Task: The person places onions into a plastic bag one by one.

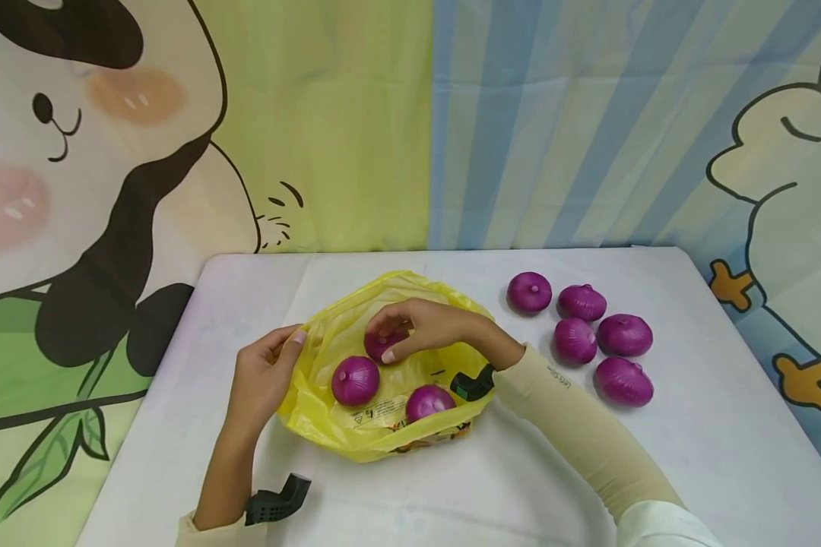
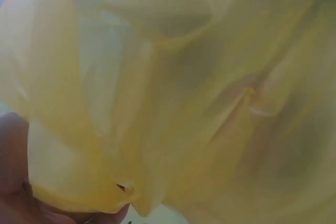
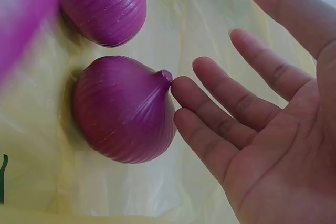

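A yellow plastic bag (image 1: pixel 342 444) lies with its mouth spread wide and three purple onions inside. My left hand (image 1: pixel 263 372) pinches the bag's left rim between thumb and fingers; in the left wrist view the yellow film (image 2: pixel 173 103) hides most of that hand. Inside the bag, my right hand (image 1: pixel 420 323) hovers over the far onion (image 1: pixel 376 348), partly covering it. A second onion (image 1: pixel 355 381) sits just in front, and a third (image 1: pixel 429 402) lies toward the near right side. The right wrist view has loosely extended fingers beside an onion (image 3: pixel 123 111), fingertips at its stem end.
Several more purple onions (image 1: pixel 625 335) are grouped on the white table (image 1: pixel 534 486), right of the bag. A printed cloth (image 1: pixel 356 137) with cartoon animals hangs behind the table. Black wrist devices (image 1: pixel 277 500) sit on both forearms.
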The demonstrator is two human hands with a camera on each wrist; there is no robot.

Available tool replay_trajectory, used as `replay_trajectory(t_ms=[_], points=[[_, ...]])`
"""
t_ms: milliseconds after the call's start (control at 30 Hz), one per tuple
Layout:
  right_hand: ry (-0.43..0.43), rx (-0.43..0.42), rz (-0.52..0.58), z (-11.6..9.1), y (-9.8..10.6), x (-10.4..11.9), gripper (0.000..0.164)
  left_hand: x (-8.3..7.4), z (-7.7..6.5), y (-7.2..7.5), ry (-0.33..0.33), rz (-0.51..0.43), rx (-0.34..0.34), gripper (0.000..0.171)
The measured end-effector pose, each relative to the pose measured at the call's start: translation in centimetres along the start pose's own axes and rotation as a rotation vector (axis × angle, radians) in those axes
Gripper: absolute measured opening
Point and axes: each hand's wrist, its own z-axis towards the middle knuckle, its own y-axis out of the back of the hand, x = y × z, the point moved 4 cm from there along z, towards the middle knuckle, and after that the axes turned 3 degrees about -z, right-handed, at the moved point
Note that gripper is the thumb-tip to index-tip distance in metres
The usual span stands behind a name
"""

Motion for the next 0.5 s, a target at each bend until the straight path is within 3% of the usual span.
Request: replay_trajectory(t_ms=[500], points=[[0.013,-0.039,-0.029,-0.62,0.62,0.47,0.045,-0.09,-0.13,0.13,0.004,0.007,-0.007,0.041]])
